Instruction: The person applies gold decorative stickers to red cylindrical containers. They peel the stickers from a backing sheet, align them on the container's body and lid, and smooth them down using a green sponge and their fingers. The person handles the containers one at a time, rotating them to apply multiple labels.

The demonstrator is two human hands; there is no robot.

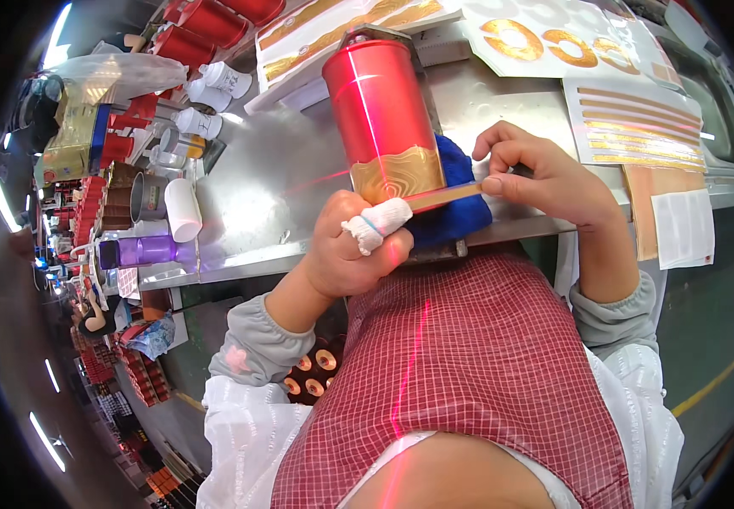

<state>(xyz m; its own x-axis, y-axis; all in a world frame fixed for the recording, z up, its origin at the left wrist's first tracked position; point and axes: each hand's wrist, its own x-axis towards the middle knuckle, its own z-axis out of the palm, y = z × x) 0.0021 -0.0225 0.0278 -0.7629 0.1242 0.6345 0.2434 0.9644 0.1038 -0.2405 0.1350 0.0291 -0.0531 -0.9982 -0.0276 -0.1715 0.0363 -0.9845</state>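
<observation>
A red cylinder [384, 106] lies on the bench, its end with a wavy gold band toward me. Between my hands stretches a narrow gold strip [450, 196], just at the near end of the cylinder. My left hand [337, 250] is closed around the strip's left end, and one of its fingers wears a white cloth cover [377, 226]. At the other end, my right hand [545, 178] pinches the strip between thumb and finger. Under and beside the cylinder sits a blue cloth [465, 219]. Whether the strip touches the cylinder I cannot tell.
Sheets with gold ring decals [515, 41] and gold strips [638, 127] lie to the right on the steel bench [278, 161]. White bottles [227, 81], a white roll [182, 208] and a purple bottle [146, 251] stand left. More red cylinders [212, 21] are behind.
</observation>
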